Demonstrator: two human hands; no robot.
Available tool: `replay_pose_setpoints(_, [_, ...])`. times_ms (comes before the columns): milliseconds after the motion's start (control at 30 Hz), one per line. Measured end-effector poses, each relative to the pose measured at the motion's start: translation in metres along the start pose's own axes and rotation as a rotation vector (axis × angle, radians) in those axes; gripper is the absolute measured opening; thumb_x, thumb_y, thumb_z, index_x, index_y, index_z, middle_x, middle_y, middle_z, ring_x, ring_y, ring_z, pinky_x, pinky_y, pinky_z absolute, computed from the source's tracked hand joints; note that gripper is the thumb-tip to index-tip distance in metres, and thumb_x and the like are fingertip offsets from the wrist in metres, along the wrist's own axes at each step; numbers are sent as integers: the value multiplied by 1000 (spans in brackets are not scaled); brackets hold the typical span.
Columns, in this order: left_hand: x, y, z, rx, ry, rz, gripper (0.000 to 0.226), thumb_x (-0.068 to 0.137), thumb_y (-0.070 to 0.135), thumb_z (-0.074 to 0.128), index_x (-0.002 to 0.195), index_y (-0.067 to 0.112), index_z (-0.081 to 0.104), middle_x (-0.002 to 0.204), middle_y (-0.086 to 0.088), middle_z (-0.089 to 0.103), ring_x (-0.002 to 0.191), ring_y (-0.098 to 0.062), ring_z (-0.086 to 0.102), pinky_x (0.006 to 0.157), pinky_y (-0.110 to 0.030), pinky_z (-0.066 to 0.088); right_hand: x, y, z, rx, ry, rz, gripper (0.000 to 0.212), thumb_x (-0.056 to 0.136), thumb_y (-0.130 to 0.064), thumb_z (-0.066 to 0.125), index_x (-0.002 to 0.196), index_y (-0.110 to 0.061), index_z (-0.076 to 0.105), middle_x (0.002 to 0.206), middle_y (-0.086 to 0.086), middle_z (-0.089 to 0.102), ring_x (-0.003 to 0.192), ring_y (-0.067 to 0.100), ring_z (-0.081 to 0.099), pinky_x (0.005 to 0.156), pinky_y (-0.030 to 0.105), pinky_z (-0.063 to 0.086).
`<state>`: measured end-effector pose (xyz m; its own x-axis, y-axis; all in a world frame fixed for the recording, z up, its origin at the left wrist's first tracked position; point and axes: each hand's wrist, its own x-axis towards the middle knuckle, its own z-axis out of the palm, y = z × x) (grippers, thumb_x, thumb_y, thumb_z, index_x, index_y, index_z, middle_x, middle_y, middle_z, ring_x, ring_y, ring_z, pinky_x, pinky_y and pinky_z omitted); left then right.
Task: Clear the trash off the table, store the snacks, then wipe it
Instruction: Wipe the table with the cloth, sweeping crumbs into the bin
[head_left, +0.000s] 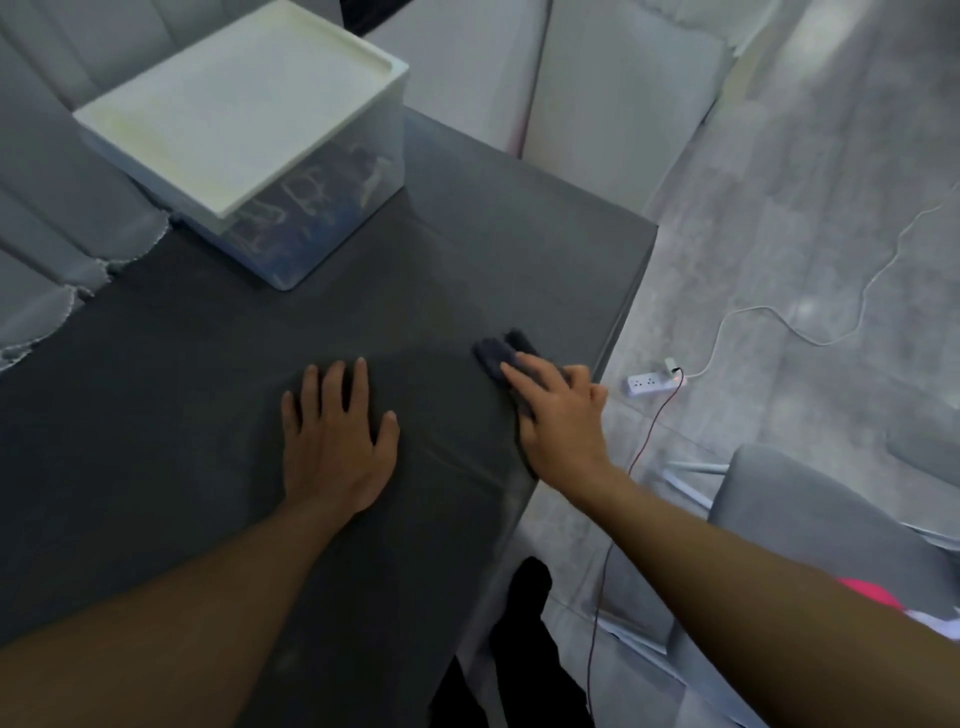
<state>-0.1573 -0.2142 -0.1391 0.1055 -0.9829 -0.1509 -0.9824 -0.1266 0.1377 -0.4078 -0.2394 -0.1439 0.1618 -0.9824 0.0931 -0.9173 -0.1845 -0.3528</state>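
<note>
My right grip (561, 421), fingers spread, presses the dark cloth (498, 356) flat near the surface (208, 415) right edge. Left grip (337, 436) rests spread, holding nothing. Risk: an outward stroke pushes the cloth over that edge, apparently close, onto the floor (779, 260).

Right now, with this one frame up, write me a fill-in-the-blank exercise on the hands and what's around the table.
1. The right hand presses a dark ____ onto the table near its right edge.
2. The left hand lies ____ on the table, palm down, holding nothing.
3. The white lid sits ____ the clear storage box.
4. A white power strip lies on the ____, right of the table.

Missing words: cloth; flat; on; floor.
</note>
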Motion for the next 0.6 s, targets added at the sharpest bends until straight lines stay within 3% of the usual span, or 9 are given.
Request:
replay_pose_setpoints(100, [12,15,1,-24,29,-3,74,97,50,35,157,12,15,162,-8,18,151,-30,5,122,-54,7,-3,3,-2,-50,-92,-409,45,95,-30,52,139,-34,54,148,-9,49,110,28,48,84,42,37])
replay_pose_setpoints(167, [24,23,2,-22,33,-10,74,97,53,31,157,15,14,163,-6,15,152,-30,3,122,-54,6,12,23,-11,-118,-143,-548,45,94,-31,52,139,-38,54,148,-11,49,109,26,50,83,42,37])
replay_pose_setpoints(200, [31,25,3,-19,31,-11,74,97,55,29,157,17,12,164,-6,13,152,-30,1,122,-54,5,23,33,-13,-139,-107,-496,46,93,-28,55,137,-39,55,146,-12,50,109,26,51,84,41,35])
replay_pose_setpoints(300, [57,32,1,-48,33,-26,76,95,63,22,157,22,9,165,-3,7,152,-29,-4,122,-53,1,48,47,-12,-55,49,77,47,93,-24,58,137,-38,55,146,-13,48,113,25,43,83,32,23])
replay_pose_setpoints(333, [67,36,1,-53,37,-34,76,94,65,21,157,24,9,165,-2,6,152,-29,-5,122,-53,0,53,46,-11,-24,58,138,46,94,-25,57,139,-37,54,147,-12,47,115,25,41,84,31,22])
replay_pose_setpoints(367, [78,41,0,-49,37,-38,76,94,65,20,157,25,8,165,-1,5,152,-30,-6,122,-53,0,55,45,-9,-11,49,61,47,94,-25,57,140,-35,53,147,-10,48,115,25,41,86,32,25])
replay_pose_setpoints(500, [115,61,4,-25,50,-121,76,93,67,16,157,29,3,166,1,1,151,-32,-9,120,-58,-2,69,69,-17,-65,-86,-558,44,94,-31,51,138,-35,55,147,-10,50,110,24,47,84,40,37])
replay_pose_setpoints(533, [119,64,6,-12,62,-155,76,93,68,14,157,30,3,166,1,1,151,-33,-9,119,-60,-3,82,78,-19,-108,-96,-580,44,94,-31,51,138,-36,55,147,-11,50,109,24,49,84,40,37])
replay_pose_setpoints(600, [123,66,10,21,73,-188,76,92,70,10,157,31,1,166,1,1,151,-34,-9,119,-61,-3,112,92,-18,-142,-29,-409,44,93,-29,54,136,-36,57,147,-11,50,107,26,51,84,41,37])
